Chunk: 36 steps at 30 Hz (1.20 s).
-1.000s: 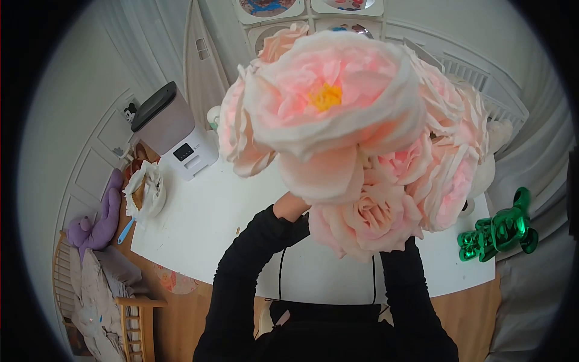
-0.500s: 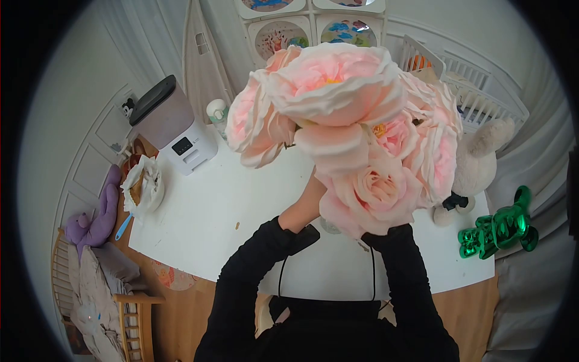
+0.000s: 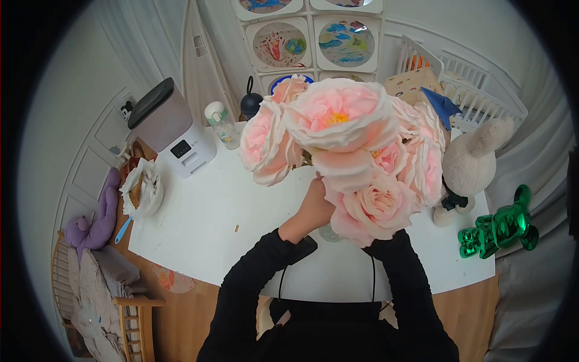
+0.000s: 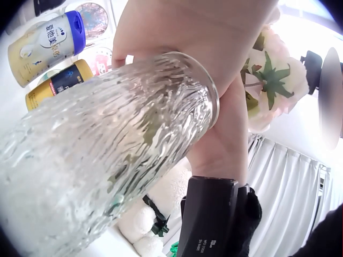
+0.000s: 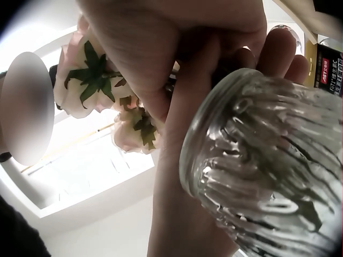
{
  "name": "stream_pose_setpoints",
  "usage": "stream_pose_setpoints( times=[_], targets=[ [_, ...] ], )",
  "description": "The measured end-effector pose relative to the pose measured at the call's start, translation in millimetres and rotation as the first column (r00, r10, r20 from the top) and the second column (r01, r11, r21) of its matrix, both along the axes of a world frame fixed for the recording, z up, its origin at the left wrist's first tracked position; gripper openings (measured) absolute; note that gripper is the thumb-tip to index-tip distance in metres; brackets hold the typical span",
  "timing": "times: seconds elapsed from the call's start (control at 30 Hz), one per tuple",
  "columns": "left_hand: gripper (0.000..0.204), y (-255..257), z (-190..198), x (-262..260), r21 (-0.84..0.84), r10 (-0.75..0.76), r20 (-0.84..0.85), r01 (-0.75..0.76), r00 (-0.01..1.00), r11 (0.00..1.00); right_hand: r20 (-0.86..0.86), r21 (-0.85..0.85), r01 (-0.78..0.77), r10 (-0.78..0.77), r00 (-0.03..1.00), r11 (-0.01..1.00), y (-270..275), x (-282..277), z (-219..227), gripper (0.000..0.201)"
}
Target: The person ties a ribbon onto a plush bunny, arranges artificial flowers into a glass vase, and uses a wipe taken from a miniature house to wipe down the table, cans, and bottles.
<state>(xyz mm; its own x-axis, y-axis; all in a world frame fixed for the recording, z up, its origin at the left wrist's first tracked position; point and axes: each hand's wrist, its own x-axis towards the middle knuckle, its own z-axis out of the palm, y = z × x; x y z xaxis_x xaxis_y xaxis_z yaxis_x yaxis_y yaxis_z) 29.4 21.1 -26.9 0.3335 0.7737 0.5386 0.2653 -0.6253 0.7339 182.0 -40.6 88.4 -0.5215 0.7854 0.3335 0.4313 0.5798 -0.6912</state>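
Note:
A bunch of pale pink roses [image 3: 338,120] fills the middle of the head view, blooms up. Both hands grip its stems close under the blooms, over the mouth of a ribbed clear glass vase [image 4: 107,150]. My left hand [image 3: 315,206] shows at the left of the bunch; the blooms hide my right hand in the head view. From the right wrist, my right hand [image 5: 177,32] has its fingers curled at the stems, just above the vase rim. Green stems and leaves show blurred through the glass. Only a bit of the vase shows below the blooms in the head view.
On the white table [image 3: 199,223] stand a white dispenser [image 3: 181,136], a clear bottle [image 3: 222,125] and a dark bottle [image 3: 251,102]. A plush rabbit [image 3: 473,160] and a shiny green bear figure [image 3: 503,226] are at the right. An open white bag [image 3: 145,187] lies left.
The roses have come down, away from the head camera, both hands lowering with them. My left hand now shows, and bottles and the rabbit behind the blooms have come into view.

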Motion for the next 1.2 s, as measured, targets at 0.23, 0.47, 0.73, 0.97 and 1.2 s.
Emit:
stream_pose_setpoints(
  times=[0.23,0.47,0.73,0.97,1.2],
  targets=[
    [0.028,-14.9,11.2,4.5,-0.132,0.024,0.032,-0.020,0.999,0.991,0.012,0.035,-0.018,0.017,1.000,0.999,-7.6,10.6,-5.9,0.063],
    [0.051,-20.6,0.4,-0.3,-0.001,0.011,0.120,-0.011,0.993,1.000,0.018,0.108,-0.020,0.019,1.000,0.994,19.3,8.7,11.2,0.060],
    [0.053,-35.0,-6.8,1.7,-0.091,0.135,0.077,-0.128,0.988,0.988,0.040,0.149,-0.029,0.023,0.999,0.988,-32.0,23.3,-7.2,0.057],
    [0.037,-37.5,11.7,-6.6,-0.272,0.062,-0.015,-0.063,0.998,0.960,0.066,0.165,-0.047,0.037,0.997,0.985,-15.9,22.7,-12.3,0.055],
    [0.038,-47.7,24.3,-15.2,-0.067,-0.052,-0.090,0.046,0.995,0.997,0.094,0.180,-0.070,0.054,0.994,0.981,-27.6,28.7,-22.3,0.052]
  ],
)
